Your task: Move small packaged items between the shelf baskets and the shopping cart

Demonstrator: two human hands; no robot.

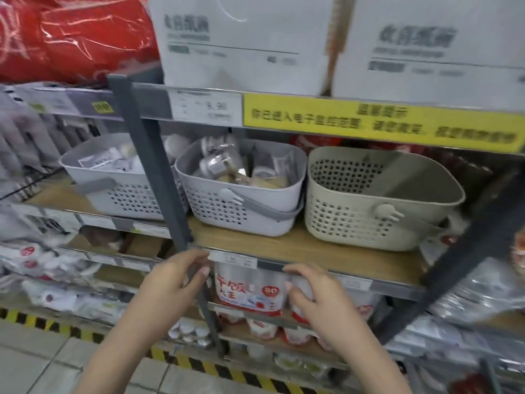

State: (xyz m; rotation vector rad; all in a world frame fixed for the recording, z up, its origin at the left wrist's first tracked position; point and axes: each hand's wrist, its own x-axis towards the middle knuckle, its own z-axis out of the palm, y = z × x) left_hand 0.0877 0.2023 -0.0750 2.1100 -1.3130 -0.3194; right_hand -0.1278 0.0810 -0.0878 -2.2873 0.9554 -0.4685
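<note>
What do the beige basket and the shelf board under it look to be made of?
Beige basket: likely moulded plastic with a matt finish, judging by its even rows of punched holes and rounded rim. Shelf board: wood-look surface with pale grain, possibly laminate, edged with a grey strip.

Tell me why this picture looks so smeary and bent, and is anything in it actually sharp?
Head view: the wide lens bows the dark grey metal shelf post and the shelf edges; motion blur smears the print on the yellow warning strip and the white cardboard boxes; glare streaks the red plastic-wrapped bundle; the left hand, right hand and middle grey perforated basket read clearest.
</note>
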